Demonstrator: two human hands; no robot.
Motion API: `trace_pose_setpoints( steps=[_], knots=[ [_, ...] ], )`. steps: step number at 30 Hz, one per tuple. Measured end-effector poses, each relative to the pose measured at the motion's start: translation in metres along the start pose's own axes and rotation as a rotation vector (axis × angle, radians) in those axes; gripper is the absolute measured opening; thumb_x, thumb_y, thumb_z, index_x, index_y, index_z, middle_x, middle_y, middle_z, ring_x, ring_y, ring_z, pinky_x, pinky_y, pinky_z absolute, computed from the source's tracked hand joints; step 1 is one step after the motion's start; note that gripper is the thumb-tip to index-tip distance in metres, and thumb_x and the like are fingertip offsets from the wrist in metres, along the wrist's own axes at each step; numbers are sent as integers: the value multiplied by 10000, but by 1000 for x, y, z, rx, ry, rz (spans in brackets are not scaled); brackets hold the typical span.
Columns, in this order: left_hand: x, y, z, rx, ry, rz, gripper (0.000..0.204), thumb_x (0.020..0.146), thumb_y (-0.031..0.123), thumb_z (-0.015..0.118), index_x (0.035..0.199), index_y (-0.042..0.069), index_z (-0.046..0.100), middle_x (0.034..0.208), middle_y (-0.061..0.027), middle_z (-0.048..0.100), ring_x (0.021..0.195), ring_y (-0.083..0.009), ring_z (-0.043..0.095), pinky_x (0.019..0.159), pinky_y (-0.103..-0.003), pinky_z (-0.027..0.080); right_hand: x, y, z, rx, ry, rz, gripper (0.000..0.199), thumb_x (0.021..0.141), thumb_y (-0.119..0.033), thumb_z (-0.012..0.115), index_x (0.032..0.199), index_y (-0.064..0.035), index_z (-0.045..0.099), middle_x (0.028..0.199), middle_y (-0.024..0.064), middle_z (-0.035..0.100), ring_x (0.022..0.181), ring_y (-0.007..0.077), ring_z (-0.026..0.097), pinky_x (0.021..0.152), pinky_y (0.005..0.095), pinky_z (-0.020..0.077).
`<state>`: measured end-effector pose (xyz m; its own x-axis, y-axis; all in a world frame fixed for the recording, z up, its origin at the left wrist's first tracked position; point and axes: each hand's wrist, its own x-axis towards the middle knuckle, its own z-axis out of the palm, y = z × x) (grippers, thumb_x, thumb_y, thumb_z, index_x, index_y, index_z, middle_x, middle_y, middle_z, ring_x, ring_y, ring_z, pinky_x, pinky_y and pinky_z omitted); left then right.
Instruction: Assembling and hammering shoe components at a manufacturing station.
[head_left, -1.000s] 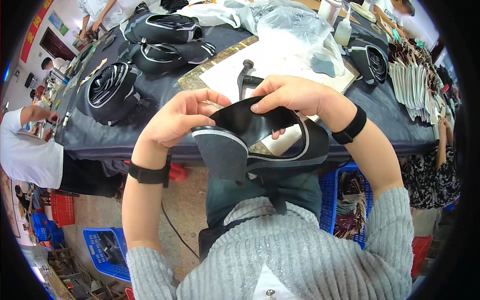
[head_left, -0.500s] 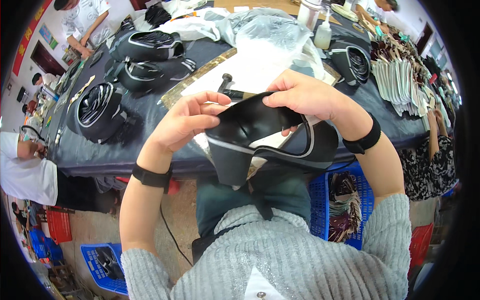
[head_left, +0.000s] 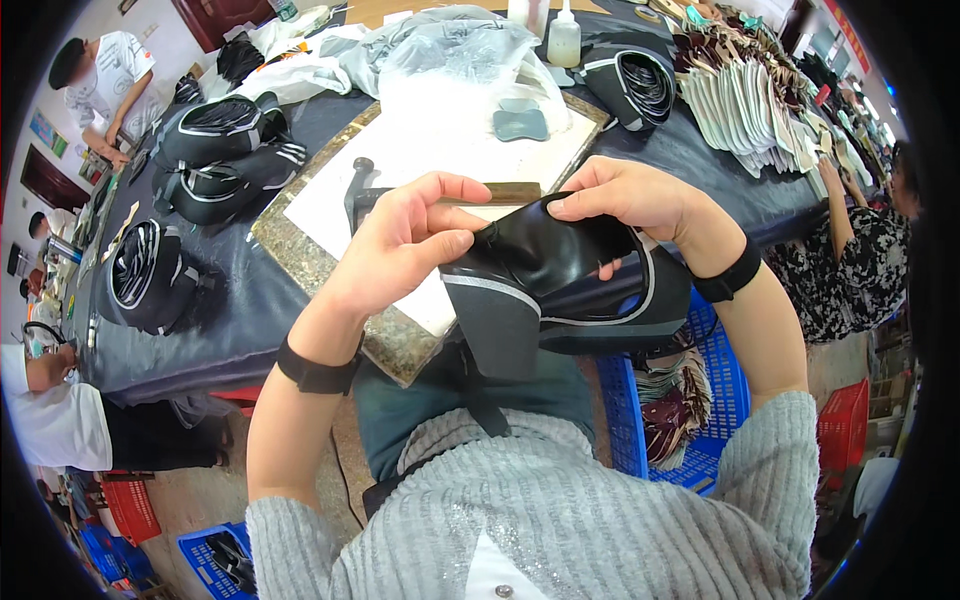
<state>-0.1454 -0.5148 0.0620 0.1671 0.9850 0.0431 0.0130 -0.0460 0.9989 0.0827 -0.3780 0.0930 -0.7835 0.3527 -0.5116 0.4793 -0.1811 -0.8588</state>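
Between my hands hangs a black shoe upper (head_left: 500,320) with grey piping and a shiny black lining. My left hand (head_left: 405,240) pinches its upper left edge between thumb and fingers. At the top edge, my right hand (head_left: 635,200) grips it with the thumb on the lining; some of its fingers are hidden behind the piece. The lining bulges and folds between the two grips. Just beyond lies a hammer (head_left: 508,194) with a wooden handle, partly covered by my left hand. It rests on a white sheet (head_left: 330,225) over a stone slab (head_left: 400,350).
Rolled bundles of black uppers (head_left: 150,275) stand at the left, another bundle (head_left: 630,90) at the back right. A plastic bag (head_left: 450,60) and a glue bottle (head_left: 564,42) are at the back. Stacked pieces (head_left: 750,115) lie right; a blue basket (head_left: 625,420) stands below. Co-workers sit around.
The view has turned, so the table shifts left and lower in it. Both hands keep hold of the upper, whose lining is now more folded between them.
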Motion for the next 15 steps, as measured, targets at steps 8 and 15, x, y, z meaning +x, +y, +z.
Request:
trace_pose_setpoints(
  steps=[8, 15],
  knots=[
    [5, 2, 15, -130, -135, -28, 579, 754, -122, 488, 1315, -4, 408, 1145, -112, 648, 915, -69, 563, 718, -169, 405, -23, 14, -7, 108, 37, -52, 244, 909, -197, 600, 972, 37, 625, 769, 114, 670, 549, 171, 643, 432, 295, 543],
    [23, -19, 23, -343, -224, -44, 607, 741, -118, 510, 1326, -14, 387, 1213, -160, 615, 1114, -164, 571, 876, -241, 448, -49, 25, -6, 131, 254, -3, 281, 936, -220, 566, 966, 52, 626, 769, 115, 671, 573, 140, 637, 442, 288, 543]
  ],
)
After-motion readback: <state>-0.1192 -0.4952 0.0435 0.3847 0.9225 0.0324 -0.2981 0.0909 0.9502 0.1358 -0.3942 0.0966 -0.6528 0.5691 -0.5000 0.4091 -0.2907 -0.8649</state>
